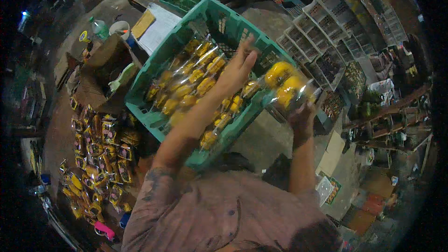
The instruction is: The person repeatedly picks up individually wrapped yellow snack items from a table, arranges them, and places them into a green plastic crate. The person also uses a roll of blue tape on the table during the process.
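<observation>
A large green plastic crate [210,10] stands in front of me, with many yellow items in clear plastic packs [204,85] lying in rows inside. My left hand [245,59] is over the crate near its far right side, fingers extended and somewhat blurred; nothing shows in its grasp. Beyond the crate's right edge, my right hand [302,112] holds a clear pack of round yellow items [285,82], tilted, with light glinting on the film. Blur hides the exact contents of the packs.
More wrapped yellow packs [101,147] cover a brown surface at left, beside a pink-handled tool [104,230]. An open cardboard box [101,70], a green bottle [99,28] and a white bucket [119,28] stand upper left. Stacked trays [315,28] fill the upper right.
</observation>
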`<action>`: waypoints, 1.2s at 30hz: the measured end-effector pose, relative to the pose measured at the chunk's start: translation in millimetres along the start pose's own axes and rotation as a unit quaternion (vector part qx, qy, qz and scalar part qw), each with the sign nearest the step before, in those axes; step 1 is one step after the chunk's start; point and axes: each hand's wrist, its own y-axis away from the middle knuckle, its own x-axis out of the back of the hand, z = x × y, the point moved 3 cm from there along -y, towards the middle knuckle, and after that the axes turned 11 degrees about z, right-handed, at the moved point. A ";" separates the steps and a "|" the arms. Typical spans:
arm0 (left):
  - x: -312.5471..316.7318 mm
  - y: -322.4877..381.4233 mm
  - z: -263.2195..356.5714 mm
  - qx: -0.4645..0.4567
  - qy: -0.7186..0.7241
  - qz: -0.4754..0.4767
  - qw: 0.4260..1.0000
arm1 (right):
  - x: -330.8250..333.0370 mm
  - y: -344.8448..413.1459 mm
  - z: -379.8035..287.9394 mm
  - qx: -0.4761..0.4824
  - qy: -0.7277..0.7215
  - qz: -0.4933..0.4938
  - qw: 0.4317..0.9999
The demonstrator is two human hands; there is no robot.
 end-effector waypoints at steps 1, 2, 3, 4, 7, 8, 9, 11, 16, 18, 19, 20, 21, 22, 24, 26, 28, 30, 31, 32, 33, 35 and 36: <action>1.5 -12.9 -11.9 -0.021 -0.053 0.061 0.997 | 0.6 -6.7 -8.7 0.019 0.034 0.026 0.999; -2.4 -16.6 -18.1 -0.162 -0.212 0.085 0.960 | -0.5 -12.8 -17.6 0.035 0.068 0.053 0.996; -10.1 -17.5 -32.0 -0.181 -0.297 0.033 0.937 | -3.9 -26.1 -31.3 0.063 0.145 0.066 0.985; -17.4 -15.5 -46.1 -0.198 -0.379 -0.019 0.904 | -10.4 -38.6 -41.4 0.090 0.212 0.071 0.970; -29.5 -9.1 -81.2 -0.217 -0.499 -0.113 0.832 | -40.8 -64.0 -48.3 0.177 0.426 0.013 0.887; -31.3 -10.6 -90.7 -0.204 -0.524 -0.145 0.814 | -48.8 -69.9 -45.9 0.188 0.516 0.021 0.835; -33.5 -11.0 -98.6 -0.189 -0.552 -0.179 0.792 | -56.2 -74.2 -43.6 0.206 0.596 0.021 0.776; -35.7 -8.3 -105.4 -0.203 -0.562 -0.186 0.780 | -69.9 -78.4 -35.6 0.268 0.697 0.007 0.665; -34.3 1.4 -106.9 -0.249 -0.582 -0.184 0.752 | -89.2 -81.5 -6.9 0.376 0.762 -0.048 0.526; -32.1 7.2 -104.4 -0.280 -0.558 -0.150 0.767 | -92.7 -81.1 3.9 0.393 0.790 -0.049 0.469; -30.8 9.4 -103.6 -0.291 -0.547 -0.136 0.773 | -94.8 -80.9 8.7 0.401 0.803 -0.045 0.440; -29.8 10.4 -104.1 -0.289 -0.549 -0.137 0.772 | -95.7 -82.3 12.4 0.381 0.815 -0.050 0.435; -29.0 11.0 -104.5 -0.285 -0.551 -0.139 0.772 | -97.6 -82.4 15.3 0.383 0.817 -0.051 0.428; -28.1 12.2 -104.9 -0.279 -0.553 -0.140 0.772 | -99.8 -83.8 17.3 0.384 0.822 -0.055 0.417; -27.8 12.8 -103.8 -0.286 -0.571 -0.136 0.757 | -102.6 -86.3 20.7 0.379 0.834 -0.063 0.395; -28.6 13.7 -104.3 -0.265 -0.580 -0.164 0.753 | -102.7 -89.2 24.1 0.367 0.850 -0.066 0.373; -29.8 16.0 -107.1 -0.212 -0.578 -0.218 0.757 | -101.6 -89.6 29.2 0.379 0.856 -0.072 0.344; -29.1 20.0 -105.8 -0.230 -0.571 -0.184 0.767 | -99.8 -88.4 36.4 0.398 0.857 -0.080 0.317; -28.4 23.1 -106.7 -0.235 -0.564 -0.171 0.773 | -99.1 -87.6 41.0 0.412 0.855 -0.085 0.305; -27.2 25.2 -107.5 -0.243 -0.542 -0.148 0.791 | -97.2 -88.3 45.3 0.396 0.867 -0.095 0.286; -26.3 27.7 -109.5 -0.248 -0.517 -0.128 0.809 | -96.8 -89.0 47.4 0.409 0.858 -0.091 0.297; -25.1 32.2 -117.4 -0.245 -0.496 -0.099 0.827 | -93.9 -95.0 50.3 0.375 0.871 -0.089 0.304; -26.2 35.4 -122.4 -0.239 -0.501 -0.091 0.827 | -93.0 -98.5 50.9 0.366 0.873 -0.101 0.306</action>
